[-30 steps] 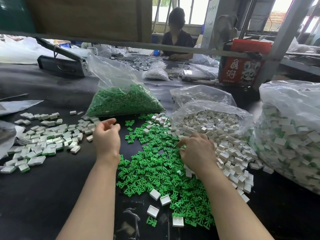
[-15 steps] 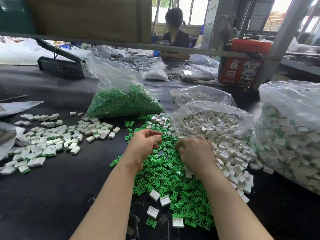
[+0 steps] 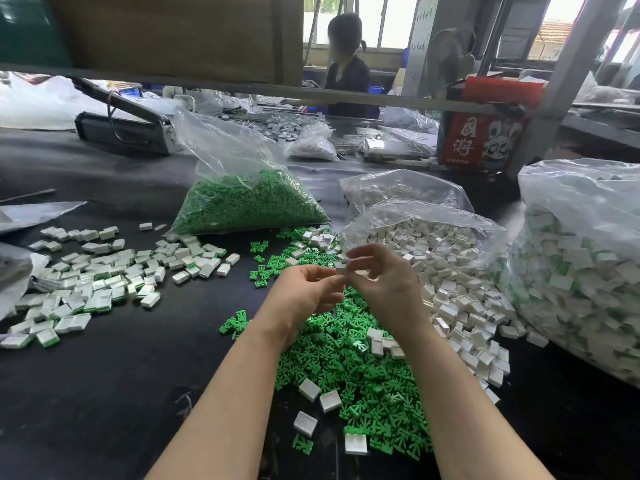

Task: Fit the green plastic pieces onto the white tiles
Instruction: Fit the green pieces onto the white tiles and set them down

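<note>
Loose green plastic pieces (image 3: 349, 362) lie heaped on the black table under my forearms. Loose white tiles (image 3: 460, 292) spill from an open clear bag to their right. Both hands are raised above the green heap and meet fingertip to fingertip. My right hand (image 3: 384, 289) has its fingers curled and pinches a small white tile (image 3: 362, 273). My left hand (image 3: 304, 296) has curled fingers whose tips pinch the same tile's left end. The motion is blurred, and no green piece shows between the fingers.
A clear bag of green pieces (image 3: 249, 202) stands behind the heap. Tiles with green fitted (image 3: 97, 278) are spread at the left. A large full bag (image 3: 581, 278) fills the right side. A few single tiles (image 3: 329, 400) lie near my wrists. A person sits at the far bench.
My left hand came from the left tile spread to the green heap. Both hands then rose off the heap and met in the air around a white tile.
</note>
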{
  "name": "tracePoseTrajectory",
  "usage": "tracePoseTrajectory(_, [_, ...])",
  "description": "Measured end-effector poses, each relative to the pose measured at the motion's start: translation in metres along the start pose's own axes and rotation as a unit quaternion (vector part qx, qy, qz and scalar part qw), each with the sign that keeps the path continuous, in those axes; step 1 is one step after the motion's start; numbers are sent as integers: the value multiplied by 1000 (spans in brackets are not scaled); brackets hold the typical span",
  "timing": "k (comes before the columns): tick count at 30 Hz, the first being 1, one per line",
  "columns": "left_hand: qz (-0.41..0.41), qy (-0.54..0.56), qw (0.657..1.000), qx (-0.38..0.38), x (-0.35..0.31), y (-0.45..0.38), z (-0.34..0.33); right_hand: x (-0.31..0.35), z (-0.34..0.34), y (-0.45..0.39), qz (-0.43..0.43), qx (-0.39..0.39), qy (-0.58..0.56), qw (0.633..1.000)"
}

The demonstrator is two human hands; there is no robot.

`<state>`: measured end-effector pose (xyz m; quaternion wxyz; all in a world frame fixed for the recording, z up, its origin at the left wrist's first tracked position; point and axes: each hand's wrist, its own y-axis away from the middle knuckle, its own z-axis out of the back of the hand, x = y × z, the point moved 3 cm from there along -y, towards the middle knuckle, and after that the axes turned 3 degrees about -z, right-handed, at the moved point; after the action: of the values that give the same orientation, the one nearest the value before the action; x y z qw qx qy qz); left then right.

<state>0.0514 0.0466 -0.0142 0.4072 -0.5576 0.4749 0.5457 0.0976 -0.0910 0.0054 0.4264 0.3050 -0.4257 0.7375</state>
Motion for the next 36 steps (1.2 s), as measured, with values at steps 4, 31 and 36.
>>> tracePoseTrajectory(4, [-54, 73, 996, -26, -4, -1, -3, 8, -3, 2, 40, 0, -24, 999])
tracePoseTrajectory(31, [-30, 371, 928, 10, -16, 2, 9, 8, 5, 3, -108, 1, -197, 974])
tracePoseTrajectory(36, [-32, 352, 935, 22, -15, 3, 8, 14, 8, 3, -159, 4, -371, 915])
